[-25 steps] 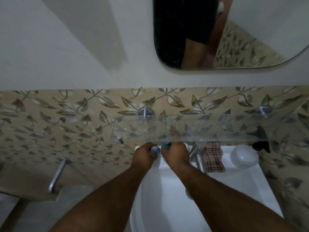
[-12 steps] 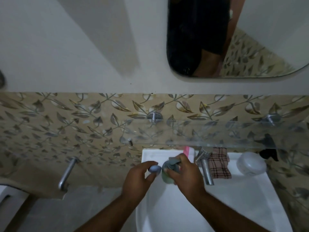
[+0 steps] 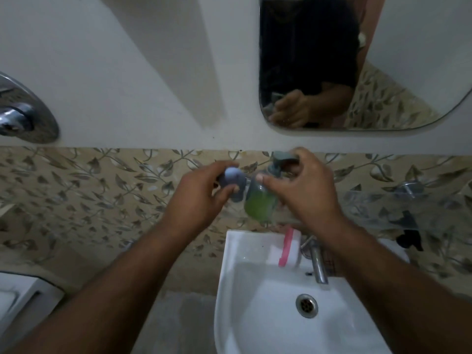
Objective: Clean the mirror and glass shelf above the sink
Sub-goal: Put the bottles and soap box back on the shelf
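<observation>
My right hand (image 3: 304,190) grips a pump bottle of green liquid (image 3: 259,203) by its neck and grey pump head, held above the back of the sink. My left hand (image 3: 201,198) holds a small bluish-grey rounded object (image 3: 231,178) just left of the bottle. The glass shelf (image 3: 398,208) runs along the leaf-patterned tiles on chrome brackets, its left part hidden behind my hands. The mirror (image 3: 398,62) hangs on the white wall at upper right and reflects a dark-clothed person and a hand.
The white sink (image 3: 245,312) lies below with a chrome tap (image 3: 318,261) and a drain (image 3: 306,305). A white packet with a pink strip (image 3: 286,247) rests on the sink's back ledge. A chrome wall fitting (image 3: 23,113) sticks out at far left. A dark item (image 3: 408,236) sits under the shelf at right.
Both hands rose from the sink ledge to shelf height, carrying the green bottle and the bluish object. The view tilted so the basin and drain now show.
</observation>
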